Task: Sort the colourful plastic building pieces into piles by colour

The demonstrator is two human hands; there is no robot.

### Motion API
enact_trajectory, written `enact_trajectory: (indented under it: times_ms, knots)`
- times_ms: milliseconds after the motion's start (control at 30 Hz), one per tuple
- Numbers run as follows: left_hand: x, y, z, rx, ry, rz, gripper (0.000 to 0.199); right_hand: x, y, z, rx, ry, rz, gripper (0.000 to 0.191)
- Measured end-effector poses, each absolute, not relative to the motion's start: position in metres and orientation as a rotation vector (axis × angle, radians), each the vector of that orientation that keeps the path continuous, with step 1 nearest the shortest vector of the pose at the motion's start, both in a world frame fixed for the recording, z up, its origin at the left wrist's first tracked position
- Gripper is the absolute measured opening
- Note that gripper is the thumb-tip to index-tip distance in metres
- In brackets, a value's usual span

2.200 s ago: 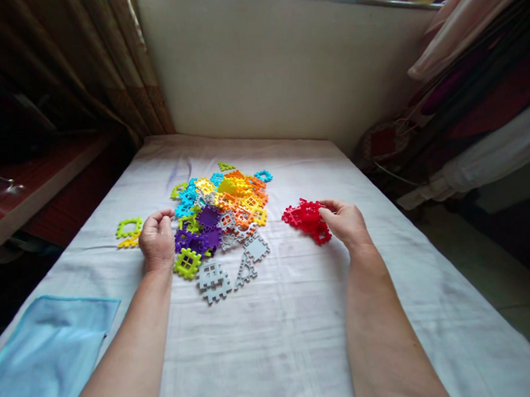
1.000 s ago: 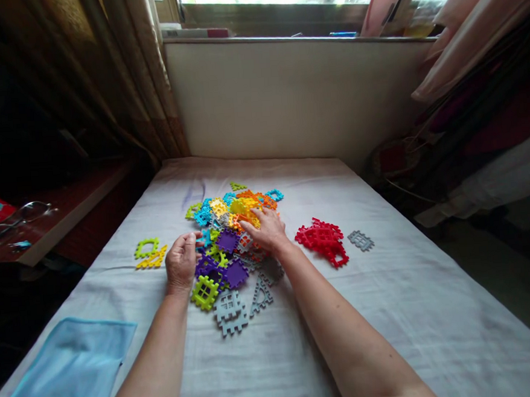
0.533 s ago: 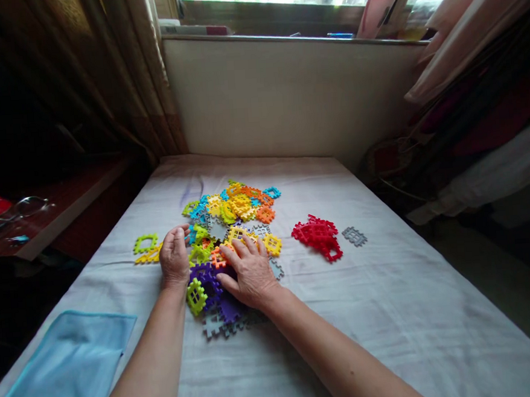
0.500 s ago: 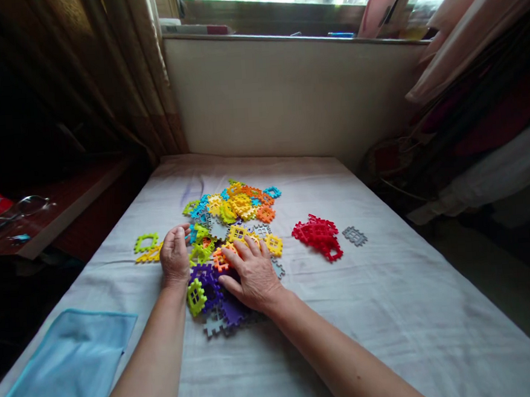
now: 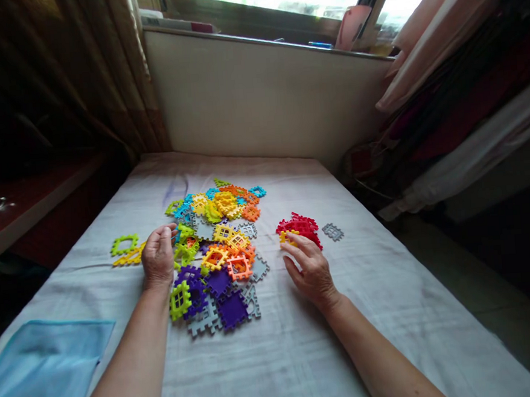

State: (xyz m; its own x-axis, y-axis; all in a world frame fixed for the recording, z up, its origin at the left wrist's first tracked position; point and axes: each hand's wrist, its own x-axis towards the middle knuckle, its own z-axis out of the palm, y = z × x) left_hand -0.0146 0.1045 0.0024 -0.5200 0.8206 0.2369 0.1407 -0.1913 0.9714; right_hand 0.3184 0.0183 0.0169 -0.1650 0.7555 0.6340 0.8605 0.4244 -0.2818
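Observation:
A heap of colourful notched plastic pieces spreads over the middle of the sheet, with purple, grey, orange, yellow, green and blue ones. At its left edge rests my left hand, fingers curled together; whatever they may hold is hidden. My right hand is right of the heap, its fingertips on a yellow piece at the near left edge of a pile of red pieces. A lone grey piece lies right of the red pile. Beside my left hand are a green frame piece and yellow pieces.
A light blue cloth lies at the near left of the sheet-covered surface. Beyond it rise a pale wall and a window sill. Curtains hang at the left, and fabrics hang at the right.
My right hand has moved right, from the heap to the red pile, taking a yellow piece along. My left hand keeps its place by the heap. The whole view has shifted slightly.

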Motion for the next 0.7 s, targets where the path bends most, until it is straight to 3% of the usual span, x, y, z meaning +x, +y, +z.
enact_trajectory:
  times_ms: [300,533,700]
  knots:
    - [-0.014,0.105,0.004,1.12,1.566,1.751,0.039,0.363,0.043,0.005,-1.821,-1.855,-0.237,0.06]
    - [-0.014,0.105,0.005,1.144,1.6,1.73,0.04,0.359,0.039,0.01,-1.789,-2.021,-0.347,0.046]
    - [-0.014,0.104,0.004,1.145,1.605,1.73,0.04,0.331,0.028,0.019,-1.579,-2.229,-0.335,0.047]
